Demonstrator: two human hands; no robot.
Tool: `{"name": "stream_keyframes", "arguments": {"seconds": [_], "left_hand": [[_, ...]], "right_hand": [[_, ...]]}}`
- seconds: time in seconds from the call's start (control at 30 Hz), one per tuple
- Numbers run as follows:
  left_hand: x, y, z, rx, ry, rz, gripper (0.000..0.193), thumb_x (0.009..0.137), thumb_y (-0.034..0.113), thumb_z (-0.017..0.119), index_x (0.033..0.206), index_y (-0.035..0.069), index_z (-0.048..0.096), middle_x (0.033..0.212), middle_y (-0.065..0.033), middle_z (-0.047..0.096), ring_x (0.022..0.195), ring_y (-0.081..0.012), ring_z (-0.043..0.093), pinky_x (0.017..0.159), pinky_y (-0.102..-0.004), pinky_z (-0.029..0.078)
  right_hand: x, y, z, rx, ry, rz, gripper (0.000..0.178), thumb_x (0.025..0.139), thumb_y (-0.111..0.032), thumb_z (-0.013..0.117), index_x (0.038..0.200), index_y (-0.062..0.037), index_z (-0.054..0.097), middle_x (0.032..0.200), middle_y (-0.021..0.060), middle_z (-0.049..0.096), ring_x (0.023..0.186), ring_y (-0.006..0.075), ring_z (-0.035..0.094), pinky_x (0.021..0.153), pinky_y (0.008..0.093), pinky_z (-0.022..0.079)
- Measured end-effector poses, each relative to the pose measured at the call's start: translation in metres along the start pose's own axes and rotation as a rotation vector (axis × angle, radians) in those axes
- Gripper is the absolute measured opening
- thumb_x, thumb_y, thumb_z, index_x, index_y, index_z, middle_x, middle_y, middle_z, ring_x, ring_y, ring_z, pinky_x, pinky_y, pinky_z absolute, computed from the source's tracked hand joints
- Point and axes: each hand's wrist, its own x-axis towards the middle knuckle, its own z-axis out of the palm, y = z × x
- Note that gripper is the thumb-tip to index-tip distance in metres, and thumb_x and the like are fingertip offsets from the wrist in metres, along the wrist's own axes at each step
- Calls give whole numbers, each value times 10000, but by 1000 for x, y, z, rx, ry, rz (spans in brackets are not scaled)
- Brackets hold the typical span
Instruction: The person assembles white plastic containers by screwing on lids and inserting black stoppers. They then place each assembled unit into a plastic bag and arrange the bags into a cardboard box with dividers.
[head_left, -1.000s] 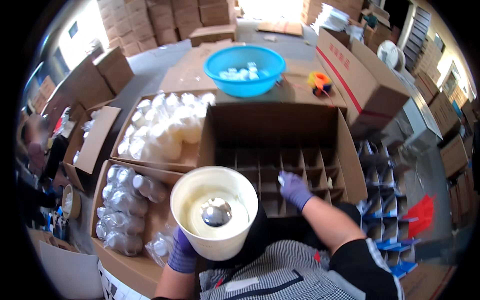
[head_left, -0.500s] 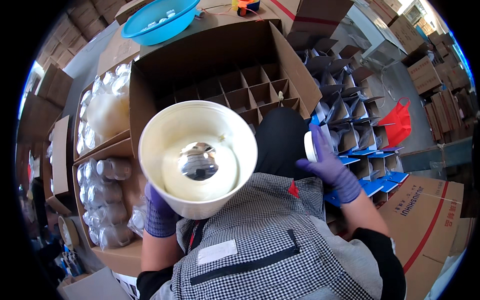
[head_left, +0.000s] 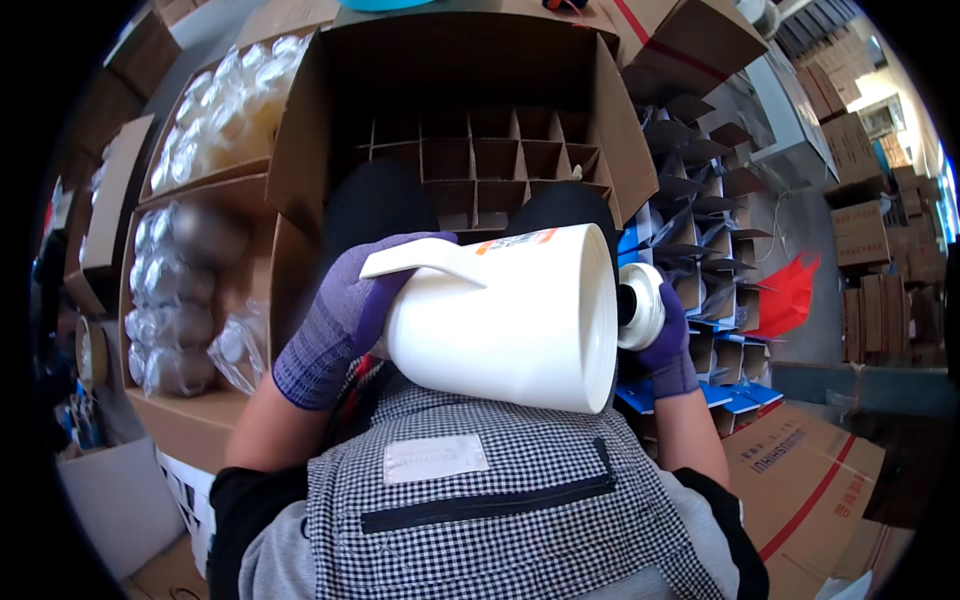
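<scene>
My left hand (head_left: 335, 315), in a purple knit glove, grips a white plastic jug (head_left: 500, 330) by its narrower end, close to the handle (head_left: 425, 258). The jug lies on its side above my lap, its wide open rim turned to the right. An orange-edged label (head_left: 520, 241) shows on its upper side; the inside is mostly hidden. Just right of the rim, my gloved right hand (head_left: 674, 345) holds a round white stopper (head_left: 648, 300) with a black part facing the jug. A gap separates stopper and rim.
Ahead stands a large carton (head_left: 625, 160) with cardboard dividers (head_left: 447, 158). Cartons of plastic-wrapped, silvery items (head_left: 165, 300) are at my left. To the right are opened blue-and-white boxes (head_left: 740, 368), a red bag (head_left: 790, 297) and a flattened-looking brown carton (head_left: 800, 470). A blue basin (head_left: 385, 4) shows at the top edge.
The jug has tipped from mouth-up to lying sideways, its mouth now toward the right, and has moved right. My right hand has turned the stopper toward the jug.
</scene>
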Motion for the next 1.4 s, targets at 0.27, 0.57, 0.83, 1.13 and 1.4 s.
{"name": "stream_keyframes", "arguments": {"seconds": [0.27, 0.57, 0.83, 1.13, 1.4], "left_hand": [[11, 20, 9, -22, -34, -68, 601, 978, 509, 529, 1286, 3, 629, 1105, -173, 725, 967, -246, 730, 896, -356, 580], [55, 37, 6, 377, -727, 238, 456, 892, 339, 705, 1224, 29, 668, 1093, -168, 727, 962, -254, 732, 877, -366, 588], [72, 39, -3, 448, -858, 73, 404, 907, 313, 681, 1199, 34, 681, 1065, -165, 732, 939, -250, 733, 853, -366, 591], [44, 22, 2, 384, -535, 146, 350, 925, 284, 653, 1171, 39, 696, 1034, -162, 738, 912, -245, 734, 827, -366, 595], [53, 17, -12, 412, -17, -71, 321, 961, 295, 598, 1143, 57, 712, 985, -153, 739, 888, -253, 732, 828, -378, 591]], "right_hand": [[-63, -26, 151, -1206, -593, -820, 1423, 500, -799, 810, 1595, -144, 181, 1635, 204, 146, 1472, 392, 296, 1153, 550, 356], [-54, -22, 209, -1261, -1077, -1546, 697, 699, -684, 713, 1331, -439, 552, 1454, 170, 441, 1357, 467, 394, 1060, 648, 377], [-48, -33, 249, -1293, -1485, -1793, 697, 812, -411, 743, 1398, -587, 409, 1470, -27, 447, 1325, 369, 451, 1030, 667, 419], [-35, -32, 212, -1385, -1170, -1584, 742, 702, -522, 804, 1359, -550, 459, 1525, 60, 363, 1429, 439, 311, 1127, 698, 267], [-38, -29, 172, -835, -476, -198, 1486, 494, -810, 791, 1604, -160, 49, 1583, 246, 277, 1453, 382, 331, 1155, 572, 325]]}}
